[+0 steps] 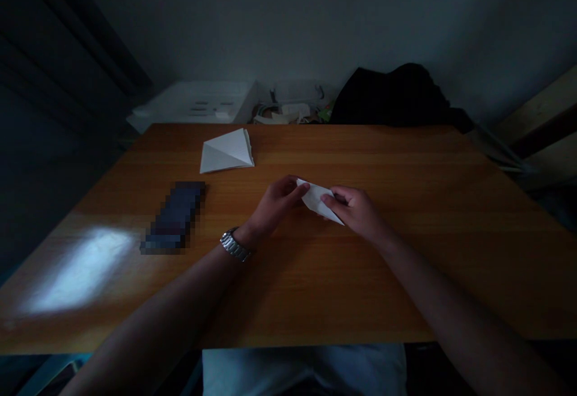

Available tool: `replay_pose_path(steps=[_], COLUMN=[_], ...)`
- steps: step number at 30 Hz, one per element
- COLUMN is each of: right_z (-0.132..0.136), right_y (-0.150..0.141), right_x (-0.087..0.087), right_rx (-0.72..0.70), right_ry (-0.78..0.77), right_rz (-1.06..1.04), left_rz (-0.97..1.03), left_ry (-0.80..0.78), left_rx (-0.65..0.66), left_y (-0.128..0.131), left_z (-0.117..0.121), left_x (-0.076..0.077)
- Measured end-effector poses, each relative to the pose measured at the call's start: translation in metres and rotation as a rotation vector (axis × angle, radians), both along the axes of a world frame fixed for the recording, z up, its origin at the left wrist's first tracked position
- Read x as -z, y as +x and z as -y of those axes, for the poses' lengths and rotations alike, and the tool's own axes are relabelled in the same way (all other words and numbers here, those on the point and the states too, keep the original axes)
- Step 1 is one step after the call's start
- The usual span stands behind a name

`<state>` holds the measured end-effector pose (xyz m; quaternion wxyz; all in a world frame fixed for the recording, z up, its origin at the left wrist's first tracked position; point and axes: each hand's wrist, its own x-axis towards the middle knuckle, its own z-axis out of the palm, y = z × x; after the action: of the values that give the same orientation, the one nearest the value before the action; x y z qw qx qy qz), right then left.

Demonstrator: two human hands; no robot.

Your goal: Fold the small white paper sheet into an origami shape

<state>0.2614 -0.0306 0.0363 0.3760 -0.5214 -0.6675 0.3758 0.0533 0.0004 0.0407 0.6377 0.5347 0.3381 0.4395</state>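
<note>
Dim room, wood table (428, 185) under your hands. Your left hand (273, 204) pinches left end of folded paper (315, 201), thumb on top. Your right hand (360, 211) pinches it farther right, fingers curled. Paper sits mid-table, tilted. Step looks like two-handed paper handling; any move calls for light, even pinch. Dark slab (175, 216) left, folded sheet (228, 152) far left; more elbow room right. Near edge runs beneath your forearms.

two hands (315, 210) are gripping a small folded white paper (318, 199) above a wooden table (406, 288).
</note>
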Motion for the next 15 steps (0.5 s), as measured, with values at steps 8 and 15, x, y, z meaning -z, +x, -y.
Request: replay_pose_path(steps=[8,15], right_z=[0.0003,-0.0007], right_y=[0.0005,0.0], right_x=[0.0022,0.0041], right_rx=[-0.045,-0.082], right_ry=[-0.097,-0.149], right_rz=[-0.103,-0.186], left_rz=[-0.002,0.003], left_ry=[-0.016,0.006], left_rx=[-0.03,-0.052], left_y=[0.0,-0.0002], left_z=[-0.0018,-0.0006], left_x=[0.0019,0.0007])
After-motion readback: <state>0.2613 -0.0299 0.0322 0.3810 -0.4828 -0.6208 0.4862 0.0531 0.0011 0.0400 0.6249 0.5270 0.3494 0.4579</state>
